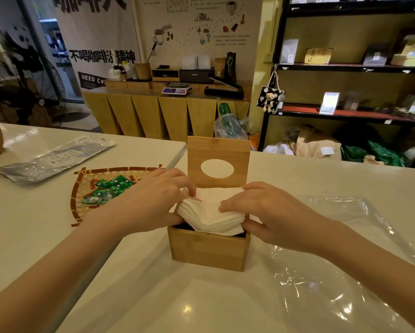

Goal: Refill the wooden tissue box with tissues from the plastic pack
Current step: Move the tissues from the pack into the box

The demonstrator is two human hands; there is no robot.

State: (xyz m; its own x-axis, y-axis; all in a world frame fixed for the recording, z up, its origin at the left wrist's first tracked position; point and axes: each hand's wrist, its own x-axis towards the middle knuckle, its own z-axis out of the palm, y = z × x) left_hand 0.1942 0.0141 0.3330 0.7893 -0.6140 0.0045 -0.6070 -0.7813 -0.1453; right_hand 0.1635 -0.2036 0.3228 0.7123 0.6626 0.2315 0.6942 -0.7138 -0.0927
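The wooden tissue box (pixel 209 248) stands on the white table in the middle of the view. Its lid (pixel 218 150), with an oval hole, stands upright at the back. A stack of white tissues (pixel 211 212) sits in the box mouth, its layers fanned out and rising above the rim. My left hand (pixel 153 200) grips the stack's left side with fingertips on top. My right hand (pixel 261 210) presses on the top right of the stack, thumb against the box's right edge. The clear plastic pack (pixel 346 272) lies flat and slack to the right of the box.
A woven bamboo tray (pixel 81 188) with small green packets lies left of the box. A silver foil pouch (pixel 55 159) lies at the far left. A seam between two table tops runs behind my left hand. Counter and shelves stand beyond the table.
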